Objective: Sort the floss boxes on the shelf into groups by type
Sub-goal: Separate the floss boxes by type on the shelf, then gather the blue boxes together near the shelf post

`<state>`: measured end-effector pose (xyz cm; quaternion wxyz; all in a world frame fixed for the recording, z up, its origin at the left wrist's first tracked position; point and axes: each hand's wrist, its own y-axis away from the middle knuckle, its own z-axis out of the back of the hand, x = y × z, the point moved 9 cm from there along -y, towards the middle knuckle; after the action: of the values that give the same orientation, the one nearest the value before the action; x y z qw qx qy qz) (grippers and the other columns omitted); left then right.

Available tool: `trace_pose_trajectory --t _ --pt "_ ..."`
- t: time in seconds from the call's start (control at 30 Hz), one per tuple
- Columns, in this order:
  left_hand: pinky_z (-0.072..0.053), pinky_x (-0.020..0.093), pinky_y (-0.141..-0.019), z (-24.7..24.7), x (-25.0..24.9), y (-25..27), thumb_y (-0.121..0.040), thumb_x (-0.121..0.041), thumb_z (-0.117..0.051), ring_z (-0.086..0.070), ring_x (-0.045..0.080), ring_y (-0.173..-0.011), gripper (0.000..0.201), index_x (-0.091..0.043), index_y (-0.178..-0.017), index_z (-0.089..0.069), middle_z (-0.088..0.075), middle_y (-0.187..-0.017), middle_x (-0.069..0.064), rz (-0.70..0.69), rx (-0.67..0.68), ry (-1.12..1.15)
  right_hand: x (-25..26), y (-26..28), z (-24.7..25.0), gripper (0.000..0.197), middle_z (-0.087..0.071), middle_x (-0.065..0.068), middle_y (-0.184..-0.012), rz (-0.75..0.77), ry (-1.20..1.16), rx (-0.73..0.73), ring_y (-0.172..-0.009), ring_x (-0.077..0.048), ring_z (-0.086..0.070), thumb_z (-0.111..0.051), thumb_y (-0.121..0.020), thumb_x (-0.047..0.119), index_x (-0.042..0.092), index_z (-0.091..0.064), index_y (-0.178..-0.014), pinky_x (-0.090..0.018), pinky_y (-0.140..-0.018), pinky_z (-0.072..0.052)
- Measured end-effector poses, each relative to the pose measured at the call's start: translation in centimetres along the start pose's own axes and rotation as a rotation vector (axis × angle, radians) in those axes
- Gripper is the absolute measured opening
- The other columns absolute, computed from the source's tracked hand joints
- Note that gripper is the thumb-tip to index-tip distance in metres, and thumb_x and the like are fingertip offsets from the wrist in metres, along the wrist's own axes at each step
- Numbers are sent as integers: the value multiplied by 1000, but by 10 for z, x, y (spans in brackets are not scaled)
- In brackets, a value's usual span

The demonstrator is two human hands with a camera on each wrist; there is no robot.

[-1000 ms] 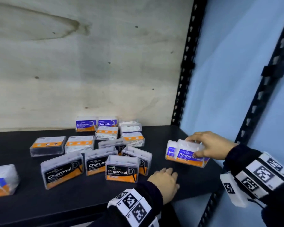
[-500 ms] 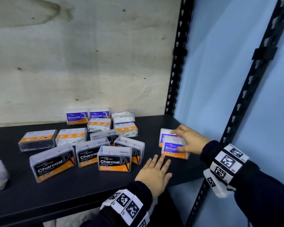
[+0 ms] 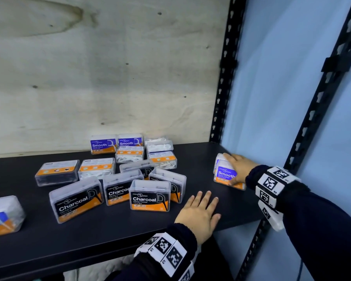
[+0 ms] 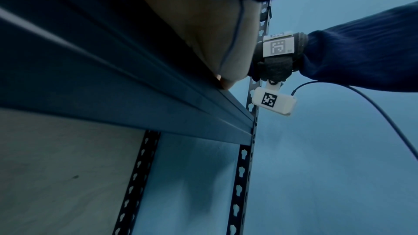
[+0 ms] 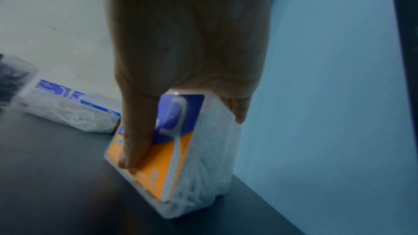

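Observation:
My right hand (image 3: 238, 169) grips a blue-and-orange Smooth floss box (image 3: 224, 175) standing on the black shelf (image 3: 109, 230) near its right edge, thumb on the label and fingers behind it (image 5: 181, 149). A second Smooth box (image 3: 218, 159) stands just behind it. My left hand (image 3: 201, 213) lies flat and open on the shelf's front edge, right of several black Charcoal boxes (image 3: 150, 196). More Smooth boxes (image 3: 103, 144) stand at the back by the wall. In the left wrist view only the palm (image 4: 203, 24) on the shelf lip shows.
Several boxes lie flat, orange backs up, mid-shelf (image 3: 96, 169). Another Smooth box (image 3: 2, 217) sits at the far left front. A plywood back wall (image 3: 109, 67), black slotted uprights (image 3: 225, 78) and a blue side wall (image 3: 272, 98) bound the shelf.
My right hand has carried the Smooth box back and right and set it down in front of the other one. My left hand has spread flat on the shelf.

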<state>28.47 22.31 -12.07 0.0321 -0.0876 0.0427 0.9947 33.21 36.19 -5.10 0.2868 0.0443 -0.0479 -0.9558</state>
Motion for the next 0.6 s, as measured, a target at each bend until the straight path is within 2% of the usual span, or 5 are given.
trace_pose_trajectory --t 0.1,0.2,0.3,0.43,0.6 --pt "2 35 -121 0 2 1 -101 -39 -11 4 23 -150 56 -18 -153 -4 3 -162 5 23 13 -20 -10 -4 -1 106 -16 -12 -156 -52 0 -6 -143 -29 -22 -71 -77 33 12 2 -150 -34 -116 -25" --pt "2 36 -121 -3 2 2 -102 -36 -16 4 24 -150 55 -17 -153 -5 3 -162 6 20 31 -27 -8 -5 0 109 -14 -11 -157 -54 -8 16 -144 -28 -20 -72 -75 38 13 3 -150 -34 -117 -24" --pt "1 35 -122 -1 2 4 -97 -47 -3 4 23 -150 64 -16 -152 -7 1 -162 6 15 58 -3 6 -2 12 106 -7 -9 -159 13 -19 3 -147 -24 -13 -69 -78 42 13 4 -150 -30 -118 -18" --pt "-6 37 -121 28 -2 16 -101 -25 -31 -4 26 -149 52 -9 -150 -20 -4 -161 9 -35 41 -17 38 6 47 82 -17 -4 -158 189 -47 -56 -145 -18 -20 -60 -87 38 17 -12 -150 -24 -115 -20" --pt "-37 43 -104 97 -6 48 -96 -21 -42 -41 35 -129 40 -4 -131 -51 -44 -141 18 -113 -81 -148 86 10 80 60 -35 0 -149 374 32 -87 -137 -15 -34 -55 -90 36 22 -32 -144 -22 -111 -25"
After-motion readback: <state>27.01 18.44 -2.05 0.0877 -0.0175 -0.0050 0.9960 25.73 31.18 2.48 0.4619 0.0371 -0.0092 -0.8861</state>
